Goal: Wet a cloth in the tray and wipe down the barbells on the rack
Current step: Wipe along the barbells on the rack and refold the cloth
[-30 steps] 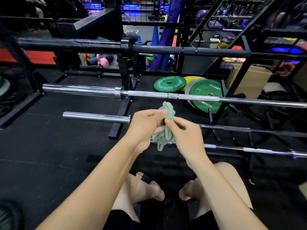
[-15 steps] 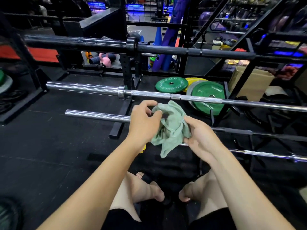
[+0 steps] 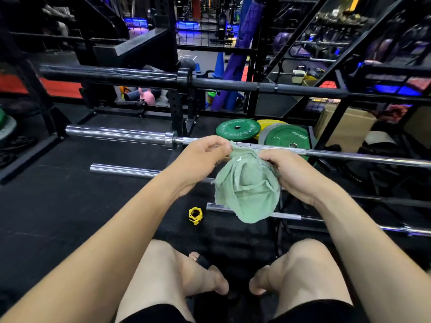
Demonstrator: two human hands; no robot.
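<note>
A pale green cloth (image 3: 247, 190) hangs spread out between my hands in front of the rack. My left hand (image 3: 200, 159) pinches its upper left edge and my right hand (image 3: 291, 173) grips its upper right edge. Behind it lie several barbells: a black one (image 3: 112, 74) highest, a chrome one (image 3: 116, 132) just behind my fingers, a second chrome bar (image 3: 123, 170) lower, and a thinner one (image 3: 303, 216) nearest my knees. No tray is in view.
A yellow bar collar (image 3: 195, 215) lies on the black rubber floor. Green weight plates (image 3: 238, 129) and a yellow one sit behind the bars, with a cardboard box (image 3: 345, 129) at right. Black rack uprights (image 3: 176, 113) stand behind. My bare knees are at the bottom.
The cloth went from bunched between my hands to opened out and hanging wider. Both hands rose and spread apart, and the yellow collar came into sight.
</note>
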